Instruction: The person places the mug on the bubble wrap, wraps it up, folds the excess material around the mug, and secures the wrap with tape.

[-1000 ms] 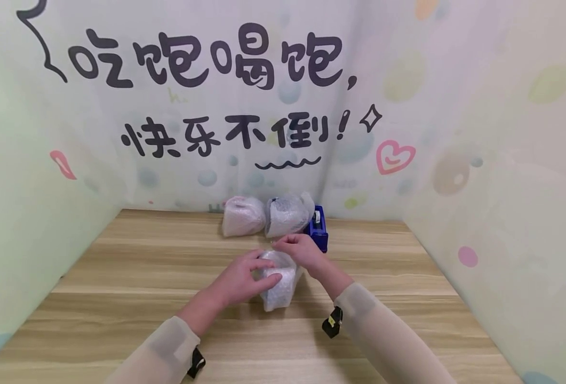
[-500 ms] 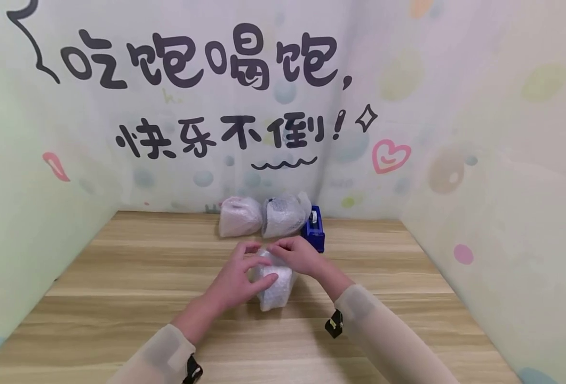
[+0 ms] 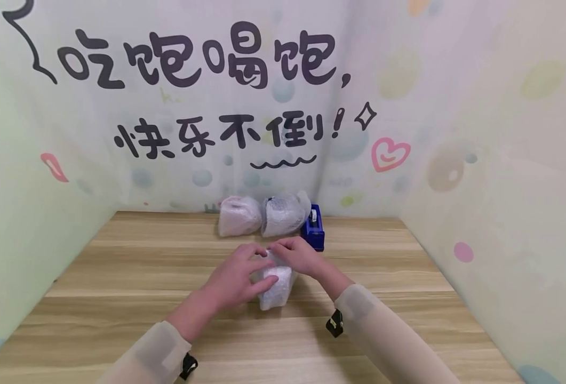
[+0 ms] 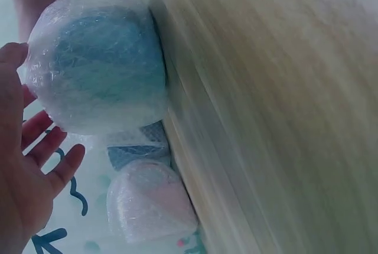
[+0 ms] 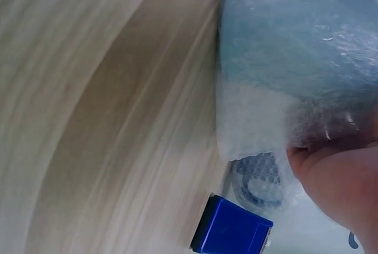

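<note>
A bundle of clear bubble wrap [image 3: 276, 295] stands on the wooden table, with something bluish showing through the wrap [image 4: 100, 68] in the left wrist view. What it is inside cannot be told. My left hand [image 3: 234, 277] is at the bundle's left side and top, fingers spread and loosely bent, the thumb near its upper front. At the back of the top, my right hand [image 3: 301, 257] pinches the loose edge of the wrap. Part of the right hand shows through the film [image 5: 331, 124] in the right wrist view.
Behind stand two more bubble-wrapped bundles, a pinkish one [image 3: 240, 216] and a greyish one [image 3: 284, 215]. A blue tape dispenser [image 3: 314, 229] is beside them, right of the greyish one. A printed curtain wall [image 3: 191, 181] closes the table's [image 3: 134, 266] back edge.
My right hand has shifted slightly left with the wrap's edge, and the left fingers have come closer to it at the top. The view has drifted a little; the other bundles stay put.
</note>
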Demonstrator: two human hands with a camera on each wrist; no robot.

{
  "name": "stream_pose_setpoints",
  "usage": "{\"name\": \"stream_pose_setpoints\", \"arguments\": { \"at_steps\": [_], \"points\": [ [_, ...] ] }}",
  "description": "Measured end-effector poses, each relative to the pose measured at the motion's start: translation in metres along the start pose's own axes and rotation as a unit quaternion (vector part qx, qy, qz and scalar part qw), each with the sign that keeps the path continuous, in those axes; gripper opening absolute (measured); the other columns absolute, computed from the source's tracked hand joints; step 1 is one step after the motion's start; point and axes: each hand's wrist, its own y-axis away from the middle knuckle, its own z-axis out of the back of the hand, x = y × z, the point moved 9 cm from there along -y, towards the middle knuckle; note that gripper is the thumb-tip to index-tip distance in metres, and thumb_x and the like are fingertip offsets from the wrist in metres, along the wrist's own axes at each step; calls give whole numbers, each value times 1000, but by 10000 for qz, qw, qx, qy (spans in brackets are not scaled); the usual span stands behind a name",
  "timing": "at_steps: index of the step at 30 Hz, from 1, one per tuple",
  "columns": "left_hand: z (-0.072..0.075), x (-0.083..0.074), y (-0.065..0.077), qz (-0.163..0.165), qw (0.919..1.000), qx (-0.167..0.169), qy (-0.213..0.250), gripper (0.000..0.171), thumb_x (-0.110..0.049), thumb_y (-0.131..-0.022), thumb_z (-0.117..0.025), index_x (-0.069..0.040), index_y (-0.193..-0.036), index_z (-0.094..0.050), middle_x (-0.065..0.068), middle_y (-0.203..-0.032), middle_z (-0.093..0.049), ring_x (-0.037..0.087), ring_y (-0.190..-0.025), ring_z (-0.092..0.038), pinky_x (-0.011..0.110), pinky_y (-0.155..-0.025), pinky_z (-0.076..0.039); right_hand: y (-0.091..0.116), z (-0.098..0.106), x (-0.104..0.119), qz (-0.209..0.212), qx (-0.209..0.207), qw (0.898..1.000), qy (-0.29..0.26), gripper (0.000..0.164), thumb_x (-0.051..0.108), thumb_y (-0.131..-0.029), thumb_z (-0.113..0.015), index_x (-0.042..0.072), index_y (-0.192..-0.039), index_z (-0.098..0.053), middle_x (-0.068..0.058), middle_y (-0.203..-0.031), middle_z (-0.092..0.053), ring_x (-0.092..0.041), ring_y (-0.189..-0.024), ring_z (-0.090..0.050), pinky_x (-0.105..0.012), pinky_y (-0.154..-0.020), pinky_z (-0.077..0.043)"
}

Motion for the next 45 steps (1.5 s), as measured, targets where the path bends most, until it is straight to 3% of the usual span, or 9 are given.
{"name": "stream_pose_setpoints", "arguments": {
  "at_steps": [4, 8, 12, 16, 23, 29, 33, 40, 45],
  "points": [
    [-7, 9, -3, 675, 9937, 464, 766, 28, -34, -104, -75, -14, -123, -79, 8, -132, -65, 29, -126, -59, 49, -106, -57, 12, 21, 11, 227, -828, 9959, 275, 32, 35, -113, -60, 12, -120, -81, -7, -120, -79, -22, -111, -72, -43, -97, -61],
    [-11, 29, -12, 1364, 9717, 445, 1879, 33, -28, -112, -62, -9, -136, -72, 13, -142, -62, 32, -136, -58, 56, -114, -53, 41, 43, 35, 538, -1512, 9866, 283, 21, 27, -110, -65, 10, -102, -75, -4, -89, -70, -14, -76, -61, -29, -66, -53],
    [-21, 52, -20, 2148, 9351, 572, 2760, 47, -25, -116, -46, -3, -157, -57, 20, -159, -59, 41, -149, -55, 60, -125, -45, 70, 19, 54, 393, -476, 9963, 605, 31, 38, -110, -65, 18, -87, -68, 6, -69, -65, -10, -57, -60, -27, -51, -51],
    [-34, 65, -18, 2635, 9009, 1017, 3295, 49, -24, -116, -38, -7, -155, -61, 15, -161, -61, 38, -154, -50, 59, -129, -39, 90, -14, 59, 448, 158, 9886, 1427, 37, 54, -103, -72, 21, -87, -63, 11, -68, -62, -5, -57, -57, -26, -52, -49],
    [-20, 70, 4, 2467, 9076, 1179, 3186, 44, -16, -104, -54, 2, -144, -62, 23, -146, -66, 40, -135, -63, 55, -114, -54, 93, -15, 52, 461, -487, 9722, 2245, 47, 48, -91, -88, 13, -100, -59, 3, -83, -64, -10, -67, -55, -28, -56, -46],
    [-12, 79, 30, 2999, 8778, 1454, 3440, 58, -23, -97, -84, 0, -135, -48, 22, -130, -61, 26, -94, -72, 39, -79, -65, 62, -3, 31, 259, -487, 9837, 1711, 32, 20, -96, -85, 9, -107, -58, -5, -97, -69, -18, -81, -62, -33, -70, -54],
    [-7, 90, 28, 3275, 8839, 1199, 3115, 59, -29, -98, -84, 1, -134, -50, 25, -130, -62, 30, -82, -71, 40, -71, -65, 35, 2, 28, 341, -683, 9871, 1408, 27, 14, -97, -83, 6, -109, -60, -12, -106, -75, -27, -98, -71, -39, -84, -60],
    [-1, 109, 11, 3202, 9245, 722, 1940, 61, -38, -104, -73, 3, -146, -56, 28, -143, -67, 45, -133, -65, 56, -108, -57, -14, -2, 0, 360, -986, 9831, 1497, 27, 24, -103, -77, 9, -115, -59, -15, -114, -77, -29, -102, -73, -44, -90, -62],
    [-7, 117, 4, 3181, 9267, 484, 1942, 59, -35, -108, -68, 1, -152, -53, 28, -150, -64, 46, -139, -61, 61, -116, -51, -56, -9, -46, 158, -1289, 9783, 1615, 32, 30, -101, -79, 13, -120, -59, -9, -111, -73, -23, -95, -69, -39, -83, -60]
  ]
}}
